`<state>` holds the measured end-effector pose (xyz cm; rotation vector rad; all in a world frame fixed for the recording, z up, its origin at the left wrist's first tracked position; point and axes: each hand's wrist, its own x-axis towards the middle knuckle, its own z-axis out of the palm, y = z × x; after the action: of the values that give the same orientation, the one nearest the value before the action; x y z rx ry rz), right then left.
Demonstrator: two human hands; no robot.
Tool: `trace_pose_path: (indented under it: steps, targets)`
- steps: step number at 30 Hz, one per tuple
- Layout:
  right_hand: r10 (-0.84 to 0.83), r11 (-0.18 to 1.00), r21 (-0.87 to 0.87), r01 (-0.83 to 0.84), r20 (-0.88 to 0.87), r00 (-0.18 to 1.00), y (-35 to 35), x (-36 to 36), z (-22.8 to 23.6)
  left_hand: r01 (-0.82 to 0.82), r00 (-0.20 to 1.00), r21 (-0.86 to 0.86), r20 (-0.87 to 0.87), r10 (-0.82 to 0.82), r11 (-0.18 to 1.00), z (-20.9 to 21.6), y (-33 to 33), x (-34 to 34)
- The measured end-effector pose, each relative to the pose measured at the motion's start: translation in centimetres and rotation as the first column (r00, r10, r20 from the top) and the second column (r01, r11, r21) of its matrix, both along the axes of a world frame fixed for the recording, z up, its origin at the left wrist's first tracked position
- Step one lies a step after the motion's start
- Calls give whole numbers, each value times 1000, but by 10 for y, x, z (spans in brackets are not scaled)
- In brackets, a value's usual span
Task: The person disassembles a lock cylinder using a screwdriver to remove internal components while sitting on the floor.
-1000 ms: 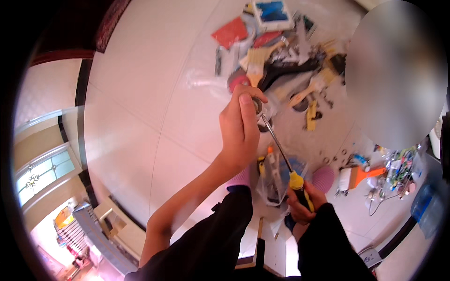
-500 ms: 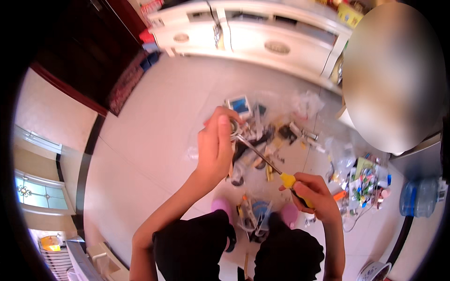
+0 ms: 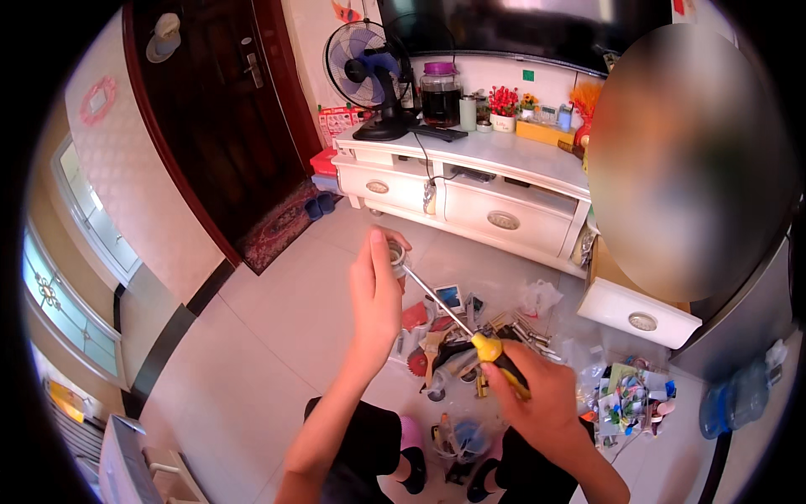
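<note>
My left hand (image 3: 375, 290) is raised in front of me, its fingers closed around a small round, ring-shaped piece (image 3: 396, 254) with a pale rim; its exact kind is unclear. From the right comes a screwdriver (image 3: 436, 299) with a long metal shaft and a yellow and black handle. My right hand (image 3: 540, 393) is wrapped around that handle. The shaft slants up and left, and its tip meets the round piece; whether it sits inside or only touches the rim is hard to make out.
Below my hands, tools and metal hardware (image 3: 460, 344) lie heaped on the tiled floor. A pile of small colourful parts (image 3: 628, 399) is at right, near a blue water jug (image 3: 732, 401). A white cabinet (image 3: 487, 220) stands ahead, with a pulled-out drawer (image 3: 642, 315) beside it.
The view has tilted upward, so the cabinet top, fan and television now show. Both hands keep hold of the round piece and the screwdriver, whose tip stays at the piece.
</note>
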<state>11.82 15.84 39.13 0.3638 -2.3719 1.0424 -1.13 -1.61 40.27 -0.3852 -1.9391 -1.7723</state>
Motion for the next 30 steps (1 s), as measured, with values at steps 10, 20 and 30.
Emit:
trace_pose_path:
  steps: [10, 20, 30]
  targets:
    - [418, 767, -641, 11, 513, 750, -17, 14, -56, 40, 989, -129, 144, -21, 991, -38, 3, 0]
    - [644, 583, -807, 94, 529, 553, -10, 15, -58, 30, 999, -111, 29, -27, 993, -66, 8, -14]
    - [824, 365, -915, 170, 402, 399, 1, 20, -65, 56, 995, -89, 84, -48, 994, -58, 14, 0]
